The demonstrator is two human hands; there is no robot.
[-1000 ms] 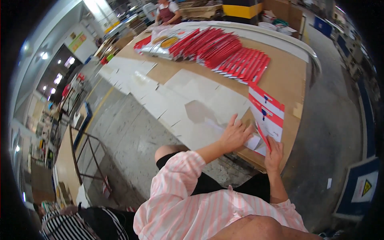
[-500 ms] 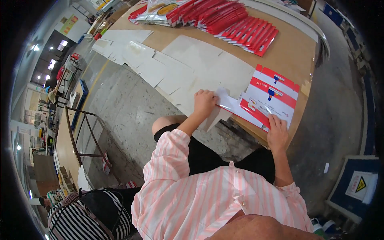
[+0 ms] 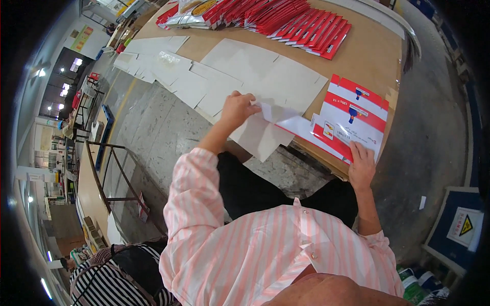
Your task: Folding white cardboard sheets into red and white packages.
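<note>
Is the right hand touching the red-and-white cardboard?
Touching. The head view shows the right hand with its fingers lying on the red-and-white cardboard.

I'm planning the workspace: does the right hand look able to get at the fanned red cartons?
Probably, by stretching: between the right hand and the fanned red cartons lie only the flat printed carton and brown board.
</note>
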